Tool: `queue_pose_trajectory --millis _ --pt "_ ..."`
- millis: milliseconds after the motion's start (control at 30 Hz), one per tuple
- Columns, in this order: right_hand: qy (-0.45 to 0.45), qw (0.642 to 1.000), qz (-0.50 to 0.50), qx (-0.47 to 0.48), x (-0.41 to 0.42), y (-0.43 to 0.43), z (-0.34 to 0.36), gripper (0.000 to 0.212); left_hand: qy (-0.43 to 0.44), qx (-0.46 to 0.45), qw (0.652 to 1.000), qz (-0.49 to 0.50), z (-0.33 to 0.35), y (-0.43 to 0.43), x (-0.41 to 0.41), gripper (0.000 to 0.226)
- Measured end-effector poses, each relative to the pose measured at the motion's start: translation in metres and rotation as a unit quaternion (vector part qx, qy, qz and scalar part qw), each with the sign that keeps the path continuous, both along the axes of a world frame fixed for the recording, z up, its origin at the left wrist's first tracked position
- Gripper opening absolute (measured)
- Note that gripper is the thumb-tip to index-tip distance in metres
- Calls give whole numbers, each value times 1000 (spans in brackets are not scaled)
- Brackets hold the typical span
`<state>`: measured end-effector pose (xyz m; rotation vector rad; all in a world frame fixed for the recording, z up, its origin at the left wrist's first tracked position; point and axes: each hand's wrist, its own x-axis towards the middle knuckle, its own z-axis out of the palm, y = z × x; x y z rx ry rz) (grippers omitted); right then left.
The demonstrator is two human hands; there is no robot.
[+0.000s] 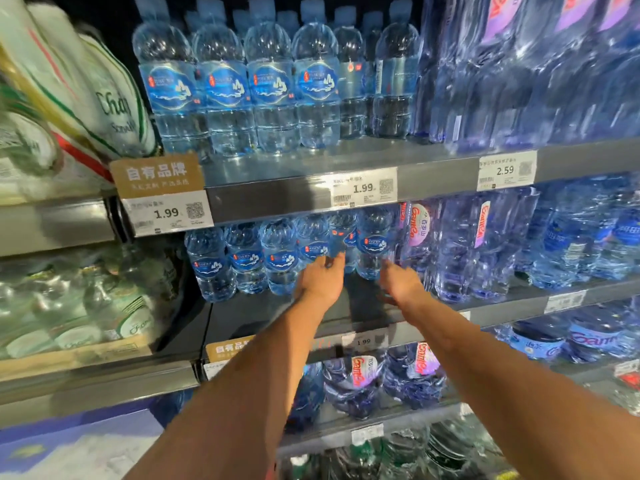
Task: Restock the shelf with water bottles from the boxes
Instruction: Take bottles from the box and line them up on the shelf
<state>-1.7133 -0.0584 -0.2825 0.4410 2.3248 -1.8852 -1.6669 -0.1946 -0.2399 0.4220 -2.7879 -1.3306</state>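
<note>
Now both hands — at btls

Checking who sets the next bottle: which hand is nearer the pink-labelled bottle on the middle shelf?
Right. The right hand reaches in just left of the pink-labelled bottle; the left hand is further left, at the blue-labelled bottles.

Three white price tags clipped along the upper rail: 1.99, 1.99, 2.59. A brown sign with white characters just above the leftmost tag. Far left, blurred white packs with green lettering, and below them green-labelled clear packs in a cardboard tray.
</note>
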Motion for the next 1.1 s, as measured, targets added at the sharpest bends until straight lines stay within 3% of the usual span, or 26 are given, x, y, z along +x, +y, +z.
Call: queue_pose_trajectory --millis 133,233,367,800,1033,1100 --pt "46 968 124 214 24 6 20 31 -52 -199 979 -4 2 -1 31 50" --pt "57 906 217 358 40 10 31 42 -75 -268 961 -9 7 3 55 51" --pt "68 835 271 475 60 11 42 47 -90 -352 931 -25 14 5 80 52" --pt "68 773 280 566 178 -41 21 47 -61 -400 910 -91 -16 -39 193 40" --pt "28 777 313 545 263 -67 -33 22 -114 -380 902 -169 -70 -61 253 38" --pt "4 773 321 547 278 -69 -51 23 -112 -370 904 -183 -89 -63 267 36"
